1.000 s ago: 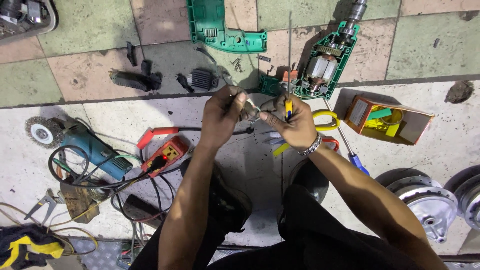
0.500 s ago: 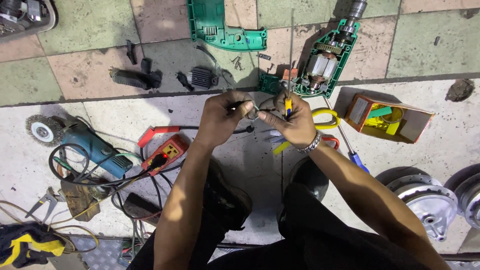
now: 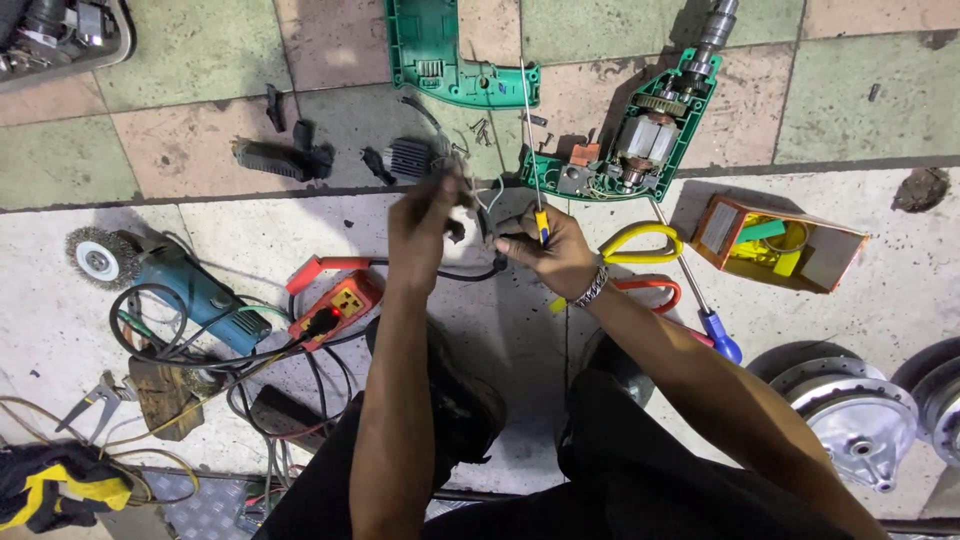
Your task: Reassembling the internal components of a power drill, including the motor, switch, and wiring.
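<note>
My left hand (image 3: pixel 425 225) is raised and blurred, its fingers closed on a small dark part with thin wires (image 3: pixel 462 195). My right hand (image 3: pixel 555 250) grips a yellow-handled screwdriver (image 3: pixel 533 150) whose long shaft points up and away, and it also pinches a black cable (image 3: pixel 470 272). Just beyond the hands lies an opened green drill (image 3: pixel 635 140) with its motor exposed, and its green cover half (image 3: pixel 440 55) lies to the left.
Black small parts (image 3: pixel 290 155) and loose screws lie on the tiled floor. A blue angle grinder (image 3: pixel 170 280), a red tester (image 3: pixel 340 300) and tangled cables sit left. Yellow and red pliers (image 3: pixel 645 245), a blue screwdriver (image 3: pixel 715 330), an orange box (image 3: pixel 775 245) and metal hubs (image 3: pixel 850 415) are right.
My hands have drawn slightly apart. The left hand has lifted with the small part, and the right hand has lowered with the screwdriver.
</note>
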